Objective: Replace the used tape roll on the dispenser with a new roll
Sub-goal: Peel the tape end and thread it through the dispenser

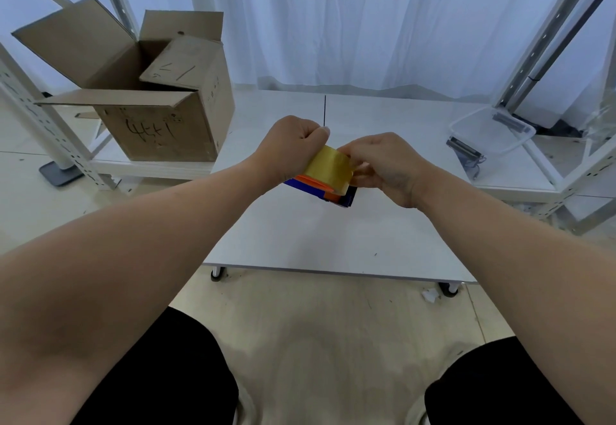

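A yellow tape roll [329, 168] sits on a blue and orange tape dispenser [320, 191], held just above the low white table [333, 241]. My left hand [290, 147] is closed in a fist around the dispenser's upper part, which the fist hides. My right hand [380, 164] pinches the right side of the yellow roll with fingers and thumb. Only the dispenser's blue underside and an orange edge show below the roll.
An open cardboard box [150, 101] stands on a shelf at the left. A clear plastic tub [490, 131] lies on the shelf at the right, with a small dark device [463, 149] beside it. White metal racking frames both sides. My knees are below the table's near edge.
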Demonstrator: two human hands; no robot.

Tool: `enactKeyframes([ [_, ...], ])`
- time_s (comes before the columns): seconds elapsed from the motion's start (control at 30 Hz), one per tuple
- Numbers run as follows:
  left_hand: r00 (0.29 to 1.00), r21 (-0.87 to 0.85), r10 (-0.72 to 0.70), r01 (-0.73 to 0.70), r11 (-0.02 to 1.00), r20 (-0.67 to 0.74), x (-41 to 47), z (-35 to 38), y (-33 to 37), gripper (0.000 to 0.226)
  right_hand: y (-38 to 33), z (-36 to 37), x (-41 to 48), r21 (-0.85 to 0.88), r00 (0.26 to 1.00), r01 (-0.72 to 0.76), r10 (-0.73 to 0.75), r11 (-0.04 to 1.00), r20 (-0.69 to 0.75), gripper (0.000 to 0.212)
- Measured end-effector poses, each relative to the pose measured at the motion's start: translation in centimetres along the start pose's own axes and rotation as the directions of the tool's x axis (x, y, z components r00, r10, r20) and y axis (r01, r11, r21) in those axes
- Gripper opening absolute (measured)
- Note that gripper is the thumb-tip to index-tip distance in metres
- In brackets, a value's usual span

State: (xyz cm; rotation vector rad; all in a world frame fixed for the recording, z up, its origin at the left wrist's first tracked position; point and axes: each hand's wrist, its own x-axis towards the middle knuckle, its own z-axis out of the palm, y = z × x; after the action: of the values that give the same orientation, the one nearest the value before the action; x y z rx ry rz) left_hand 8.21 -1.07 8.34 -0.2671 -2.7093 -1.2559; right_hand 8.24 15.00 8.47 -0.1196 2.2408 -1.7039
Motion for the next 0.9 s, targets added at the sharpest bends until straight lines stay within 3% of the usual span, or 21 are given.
enactKeyframes([
  [0.1,1.000,0.004,0.004,-0.004,1.000,-0.006,0.06,-0.14,-0.06,0.046,-0.07,-0.09,0.01,0.011,1.000,-0.009,0.009,1.000,0.016,0.031],
  [0.33,1.000,-0.023,-0.009,0.009,1.000,-0.001,0.01,-0.15,-0.19,0.045,-0.01,0.53,0.08,-0.092,0.998,0.057,-0.059,0.994,-0.011,0.017],
  [0.4,1.000,-0.002,0.000,0.000,1.000,0.008,-0.10,0.06,-0.01,0.046,0.19,0.63,0.15,-0.154,0.995,0.054,-0.067,0.987,-0.079,0.029],
  [0.6,0.999,-0.022,-0.040,0.039,0.999,-0.031,0.07,-0.28,-0.04,0.046,-0.52,-0.03,-0.10,0.112,0.998,-0.054,0.053,0.992,0.017,0.027],
  [0.83,0.998,-0.037,-0.058,0.057,0.998,-0.039,0.01,-0.02,0.11,0.046,-0.20,0.55,0.06,-0.016,0.998,0.008,-0.009,1.000,-0.064,0.012],
  [0.9,0.998,-0.033,-0.050,0.049,0.998,-0.037,0.01,0.02,0.21,0.046,0.02,0.77,0.25,-0.122,0.990,0.045,-0.060,0.991,-0.127,0.025],
])
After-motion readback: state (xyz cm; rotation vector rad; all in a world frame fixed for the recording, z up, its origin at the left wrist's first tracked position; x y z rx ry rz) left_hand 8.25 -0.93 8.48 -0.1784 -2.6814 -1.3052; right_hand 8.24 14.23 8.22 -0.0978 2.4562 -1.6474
